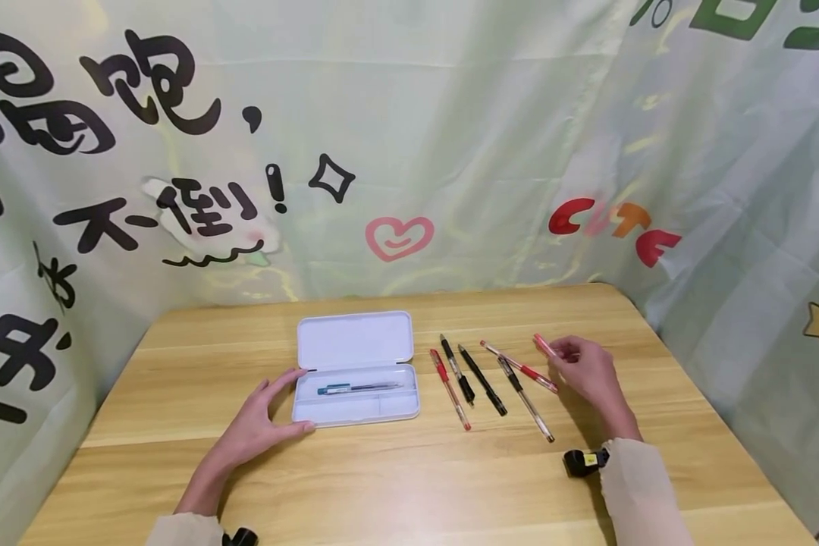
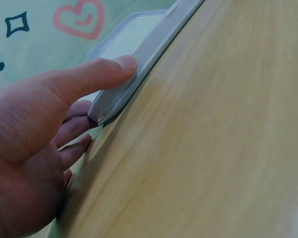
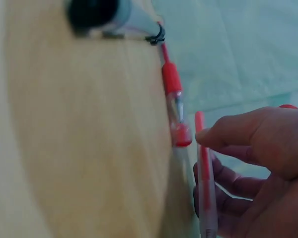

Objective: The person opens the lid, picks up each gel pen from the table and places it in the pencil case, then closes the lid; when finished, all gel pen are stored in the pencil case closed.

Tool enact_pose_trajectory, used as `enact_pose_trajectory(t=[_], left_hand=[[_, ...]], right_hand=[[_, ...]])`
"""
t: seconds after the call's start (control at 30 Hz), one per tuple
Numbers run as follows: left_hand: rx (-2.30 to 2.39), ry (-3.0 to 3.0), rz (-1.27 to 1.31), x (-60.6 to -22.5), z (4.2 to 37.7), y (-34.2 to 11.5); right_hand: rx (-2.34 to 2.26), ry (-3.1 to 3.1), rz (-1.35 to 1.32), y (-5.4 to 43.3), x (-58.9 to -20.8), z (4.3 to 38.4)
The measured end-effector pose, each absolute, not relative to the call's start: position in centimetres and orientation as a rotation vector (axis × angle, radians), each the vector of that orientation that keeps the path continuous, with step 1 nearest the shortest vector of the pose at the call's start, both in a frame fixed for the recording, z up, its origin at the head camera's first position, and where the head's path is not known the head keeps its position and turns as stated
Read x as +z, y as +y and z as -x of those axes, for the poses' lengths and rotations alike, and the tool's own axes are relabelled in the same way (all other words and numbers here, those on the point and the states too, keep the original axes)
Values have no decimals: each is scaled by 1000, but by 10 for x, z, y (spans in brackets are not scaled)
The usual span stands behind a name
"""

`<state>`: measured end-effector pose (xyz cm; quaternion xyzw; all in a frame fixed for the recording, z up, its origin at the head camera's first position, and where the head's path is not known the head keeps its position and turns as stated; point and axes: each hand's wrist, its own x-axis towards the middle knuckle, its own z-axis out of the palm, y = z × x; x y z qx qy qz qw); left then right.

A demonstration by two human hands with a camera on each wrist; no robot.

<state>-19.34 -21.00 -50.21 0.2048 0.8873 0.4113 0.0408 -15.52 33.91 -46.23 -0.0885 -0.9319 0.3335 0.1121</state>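
wooden table (image 1: pixel 382 478) | left hand (image 1: pixel 259 425) fingers spread, steadying open pencil case (image 1: pixel 355 379) | right hand (image 1: pixel 590 371) pinches red pen (image 1: pixel 544 346) | five pens (image 1: pixel 481 379) between

The right hand (image 1: pixel 590 373) hides most of the red pen (image 1: pixel 543 345) it holds.

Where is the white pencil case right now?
In the head view, the open white pencil case lies left of centre on the wooden table, between the left hand and the row of pens.
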Motion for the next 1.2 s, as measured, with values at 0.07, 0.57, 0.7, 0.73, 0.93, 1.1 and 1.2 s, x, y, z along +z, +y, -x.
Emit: enact_pose_trajectory(t=[0.07,0.57,0.7,0.73,0.93,1.1,1.2], left_hand=[[1263,2718,-633,-503,194,-210],[1275,2720,-675,-505,199,-203],[1232,2754,-643,-503,194,-210],[1219,2762,-630,-503,192,-213],[1206,2772,-619,-503,188,-219],[1232,2757,-638,-502,191,-215],[1240,2749,-661,-502,193,-211]], right_hand=[[994,-2707,241,336,-460,155],[1267,-2562,21,283,-434,161],[1370,-2556,-86,252,-435,162],[1393,-2557,-117,243,-436,162],[1414,-2556,-282,199,-434,165],[1409,-2502,-381,169,-430,174],[1443,-2490,-400,151,-429,180]])
